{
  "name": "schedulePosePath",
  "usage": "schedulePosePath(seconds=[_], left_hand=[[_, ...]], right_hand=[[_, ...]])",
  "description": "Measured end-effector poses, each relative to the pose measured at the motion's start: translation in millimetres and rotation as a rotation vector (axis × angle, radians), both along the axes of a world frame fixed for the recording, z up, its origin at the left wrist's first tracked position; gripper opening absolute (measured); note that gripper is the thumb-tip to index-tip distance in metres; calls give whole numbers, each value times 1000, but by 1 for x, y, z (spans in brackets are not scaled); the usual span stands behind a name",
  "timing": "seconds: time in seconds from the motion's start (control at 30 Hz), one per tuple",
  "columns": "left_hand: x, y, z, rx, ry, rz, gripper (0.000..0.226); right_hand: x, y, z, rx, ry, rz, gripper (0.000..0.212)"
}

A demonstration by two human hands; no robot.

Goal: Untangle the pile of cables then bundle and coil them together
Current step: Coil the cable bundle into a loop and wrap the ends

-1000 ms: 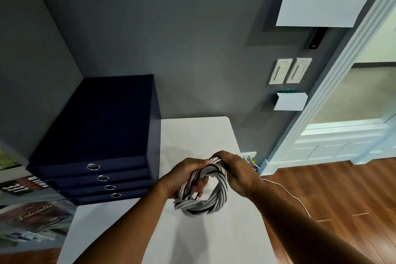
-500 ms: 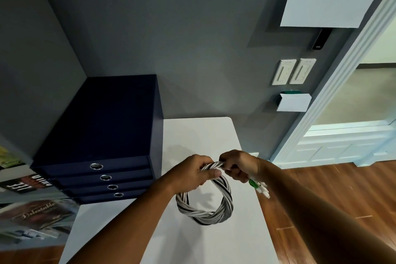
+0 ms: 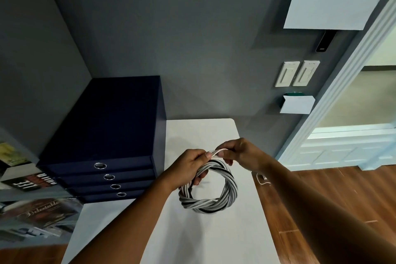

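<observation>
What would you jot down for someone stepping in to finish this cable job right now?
Left hand: grips the cable coil at its upper left, fingers curled through the ring.
Right hand: pinches a pale loose strand at the coil's top.
Where: the coil is held above the white table, beside the dark drawer box.
Done: the cables look untangled and twisted into one round bundle.
Left: probably tuck or wrap that last strand so the coil holds, then set it down.

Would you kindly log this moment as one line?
left hand: grips cable coil | right hand: pinches white cable | table: under coil
</observation>
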State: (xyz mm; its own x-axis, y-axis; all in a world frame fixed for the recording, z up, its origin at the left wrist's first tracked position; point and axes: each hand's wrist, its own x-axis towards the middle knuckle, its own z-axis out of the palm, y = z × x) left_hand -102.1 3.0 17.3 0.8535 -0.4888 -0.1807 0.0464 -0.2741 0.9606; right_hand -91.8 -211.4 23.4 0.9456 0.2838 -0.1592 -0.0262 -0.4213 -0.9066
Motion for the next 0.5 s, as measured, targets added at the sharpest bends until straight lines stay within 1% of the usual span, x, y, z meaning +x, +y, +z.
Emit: schedulePosePath(seconds=[0.03,0.07,0.1,0.2,0.33,0.4,0.5], left_hand=[[-1,0,1,-2,-6,1,34],[-2,-1,2,-6,-12,-2,33],[-2,-2,3,-12,-10,-10,32],[-6,-5,8,-35,25,-49,31],[-8,-9,12,-81,35,-108,27],[-7,-11,14,-104,20,-111,30],[-2,-12,17,-141,4,-91,34]], right_hand=[[0,2,1,-33,0,-4,13],[0,3,3,-20,35,-21,16],[0,4,5,30,89,-42,17],[0,6,8,168,210,-101,10],[-2,5,10,322,297,-196,12],[-4,6,11,377,292,-232,6],[-5,13,7,367,206,-312,18]])
